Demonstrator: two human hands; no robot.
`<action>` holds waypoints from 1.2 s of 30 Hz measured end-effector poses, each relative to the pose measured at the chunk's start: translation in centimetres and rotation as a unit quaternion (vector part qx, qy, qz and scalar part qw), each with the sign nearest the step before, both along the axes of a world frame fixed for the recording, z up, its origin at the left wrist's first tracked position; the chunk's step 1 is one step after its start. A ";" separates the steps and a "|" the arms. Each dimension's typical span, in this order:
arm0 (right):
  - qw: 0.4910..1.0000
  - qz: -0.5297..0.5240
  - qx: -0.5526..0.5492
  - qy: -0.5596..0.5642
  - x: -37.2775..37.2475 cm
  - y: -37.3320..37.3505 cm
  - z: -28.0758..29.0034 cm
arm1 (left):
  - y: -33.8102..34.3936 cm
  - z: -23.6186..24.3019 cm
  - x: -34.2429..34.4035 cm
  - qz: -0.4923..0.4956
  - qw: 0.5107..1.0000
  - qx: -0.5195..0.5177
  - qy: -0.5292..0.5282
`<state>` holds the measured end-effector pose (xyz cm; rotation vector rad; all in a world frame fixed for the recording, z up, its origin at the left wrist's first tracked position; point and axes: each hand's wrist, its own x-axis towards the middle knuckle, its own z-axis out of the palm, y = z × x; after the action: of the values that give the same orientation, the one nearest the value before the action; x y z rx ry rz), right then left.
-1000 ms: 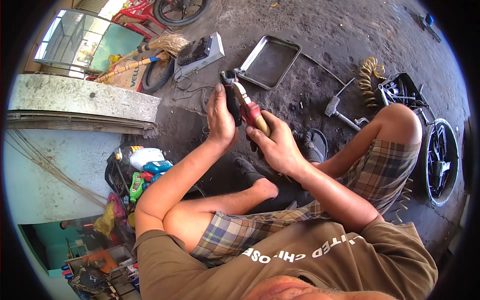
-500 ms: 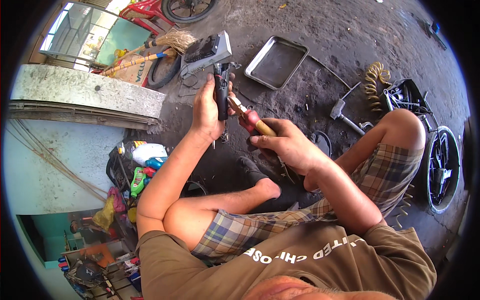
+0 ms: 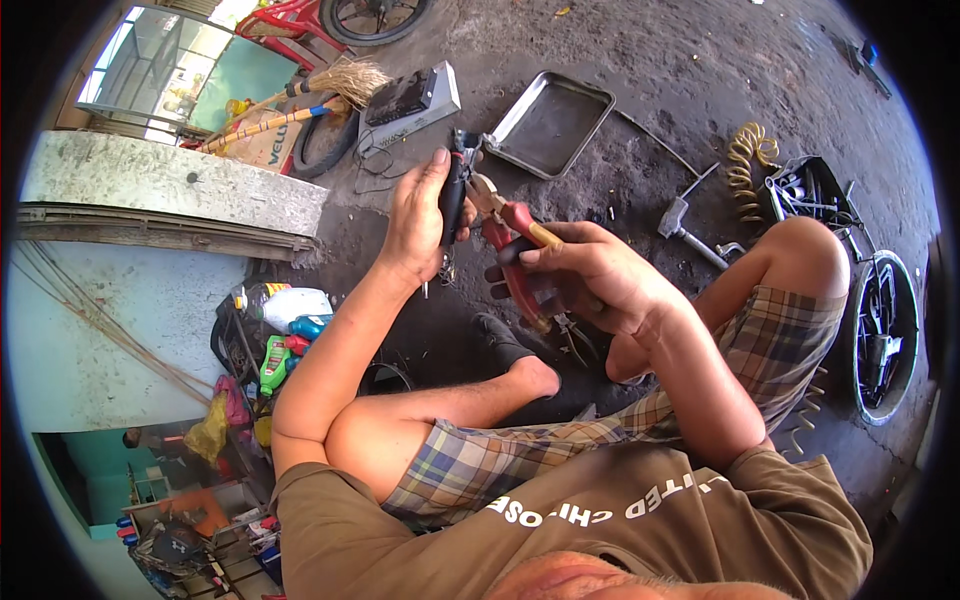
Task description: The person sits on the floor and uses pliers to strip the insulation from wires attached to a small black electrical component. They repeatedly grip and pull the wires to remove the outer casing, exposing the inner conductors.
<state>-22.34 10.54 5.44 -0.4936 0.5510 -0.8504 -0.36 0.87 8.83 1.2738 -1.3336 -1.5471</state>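
Observation:
My left hand (image 3: 412,228) is closed round a black, roughly cylindrical part (image 3: 453,205) that looks like a handlebar grip, with a small bracket-like piece at its far end. It is held upright above the ground, thumb along its side. Closed on a pair of pliers (image 3: 520,216) with red and yellow handles, my right hand (image 3: 615,278) keeps the two handles spread apart. The jaws point at the black part's right side, near its far end. Whether they touch it, I cannot tell. Below, thin wires (image 3: 448,268) hang by the left hand.
Beyond my hands lies a shallow metal tray (image 3: 555,125), with a grey box (image 3: 410,118) left of it. A hammer-like tool (image 3: 690,230), a coiled yellow hose (image 3: 752,165) and a tub of parts (image 3: 885,340) are at right. Bottles (image 3: 295,305) stand at left.
The pliers' handles have spread apart and the jaws have moved up along the black part. My left hand has tilted that part, its far end going slightly down and right.

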 end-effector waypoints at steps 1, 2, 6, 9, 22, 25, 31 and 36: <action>0.999 0.007 0.018 -0.027 -0.1 0.0 0.3 | -0.2 -0.4 0.3 0.000 1.000 -0.006 -0.008; 0.999 0.010 0.019 -0.037 -0.2 0.0 0.2 | -0.4 -0.5 0.4 0.001 1.000 -0.012 -0.017; 0.999 -0.020 0.009 -0.025 -0.1 0.0 0.6 | -0.6 -0.1 0.8 -0.043 0.999 0.002 0.016; 0.991 -0.073 -0.076 0.084 -0.2 -0.3 -0.2 | -0.6 0.7 0.7 -0.096 0.995 0.032 0.016; 0.966 -0.223 -0.034 0.125 0.6 -2.0 -4.7 | 0.5 1.8 0.0 -0.235 0.957 0.068 -0.156; 0.960 -0.216 -0.066 0.166 1.3 -1.8 -4.6 | 0.3 1.6 0.1 -0.267 0.943 0.048 -0.192; 0.907 -0.285 -0.142 0.276 1.5 -2.3 -6.1 | 0.4 1.6 -0.1 -0.299 0.925 0.045 -0.229; 0.939 -0.191 -0.130 0.254 0.5 -2.7 -6.2 | 0.6 1.6 -0.2 -0.331 0.896 0.035 -0.295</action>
<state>-21.89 7.83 -0.79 -0.8787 1.0394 -1.1835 -0.60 1.51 10.43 1.4915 -2.3048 -1.7119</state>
